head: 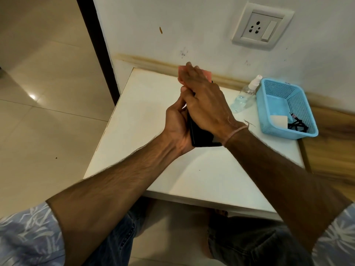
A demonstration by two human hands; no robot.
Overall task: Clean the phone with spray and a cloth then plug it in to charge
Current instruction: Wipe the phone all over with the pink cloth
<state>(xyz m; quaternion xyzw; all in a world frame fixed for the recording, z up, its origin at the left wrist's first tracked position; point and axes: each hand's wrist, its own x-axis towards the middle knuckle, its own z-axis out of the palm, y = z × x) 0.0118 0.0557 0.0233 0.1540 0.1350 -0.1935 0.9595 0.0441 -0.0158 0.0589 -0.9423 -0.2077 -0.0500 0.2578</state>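
White counter (146, 104) by the wall, phone (199, 133) held above it.
Left hand (176, 121) grips the phone with curled fingers; right hand (205, 100), fingers straight, presses a pink cloth (208, 74) onto it. Spray bottle (245, 95) just beside a blue basket (263, 112).

Black phone (199, 135): glossy, smooth, edge catches light. Pink cloth (206, 74): matt fabric. White table (153, 104): smooth top, low sheen, far edge yellowed. Light-blue basket (269, 104): plastic, perforated mesh walls, slight sheen. Clear bottle (244, 96): transparent plastic with a white plastic spray head. White socket plate (247, 31): smooth plastic, semi-gloss. Painted wall (172, 25): matt, stained brown along the table line. Cream floor (38, 83): polished tiles with a bright reflection. Brown ledge (330, 135) right of table: wood grain. Patterned sleeves (28, 237): printed cloth. Blue trousers (119, 237): denim.
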